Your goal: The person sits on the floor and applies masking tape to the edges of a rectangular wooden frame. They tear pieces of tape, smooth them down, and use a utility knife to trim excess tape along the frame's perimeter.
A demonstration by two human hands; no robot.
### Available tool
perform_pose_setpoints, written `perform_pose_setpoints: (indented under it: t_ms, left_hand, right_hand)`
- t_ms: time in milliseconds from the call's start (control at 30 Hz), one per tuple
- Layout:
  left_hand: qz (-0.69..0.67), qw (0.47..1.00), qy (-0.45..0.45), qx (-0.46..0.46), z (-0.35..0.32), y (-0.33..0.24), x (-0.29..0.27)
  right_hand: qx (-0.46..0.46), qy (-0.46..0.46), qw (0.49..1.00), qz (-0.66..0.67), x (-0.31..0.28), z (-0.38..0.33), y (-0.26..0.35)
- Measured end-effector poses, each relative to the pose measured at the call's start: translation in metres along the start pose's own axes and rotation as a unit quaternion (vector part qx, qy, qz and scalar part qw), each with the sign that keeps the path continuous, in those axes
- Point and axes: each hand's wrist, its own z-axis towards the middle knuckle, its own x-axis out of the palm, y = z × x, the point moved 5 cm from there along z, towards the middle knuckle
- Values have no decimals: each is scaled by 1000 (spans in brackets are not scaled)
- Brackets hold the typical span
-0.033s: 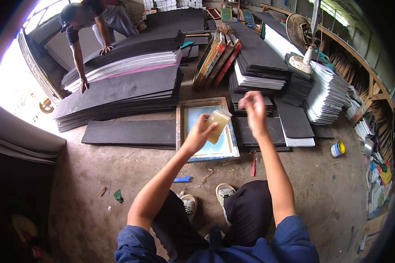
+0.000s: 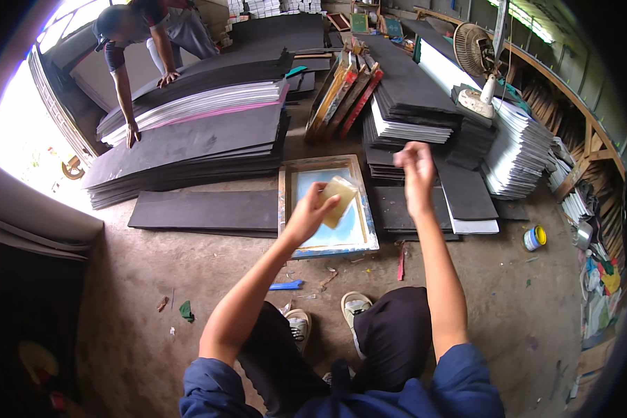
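Holding a pale yellow block (image 2: 339, 200) in my left hand (image 2: 312, 212), fingers wrapped around it, above the blue-screened frame (image 2: 327, 245) on the floor. Right hand (image 2: 415, 167) raised, loosely closed, empty, over dark sheets (image 2: 404, 209). Blue-yellow tin (image 2: 534, 237) stands far right.

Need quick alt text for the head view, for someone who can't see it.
Seated on the floor, a person's left hand holds a tan sponge-like block above a framed printing screen; the right hand is raised over dark foam sheets. Another person leans on stacked sheets behind.
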Motion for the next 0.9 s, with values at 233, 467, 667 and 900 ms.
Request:
perform_pose_setpoints:
  t_ms: [233, 467, 667, 900]
  left_hand:
    - [149, 987, -12, 53, -15, -14, -21]
    - [256, 957, 1, 137, -18, -46, -5]
    - [232, 963, 20, 137, -16, -46, 1]
    - [119, 988, -6, 100, -8, -26, -9]
  right_hand:
    - [55, 155, 980, -114, 12, -18, -11]
    - [148, 243, 947, -147, 48, -29, -18]
    - [58, 188, 956, -216, 50, -24, -10]
    - [-6, 192, 950, -246, 64, -30, 9]
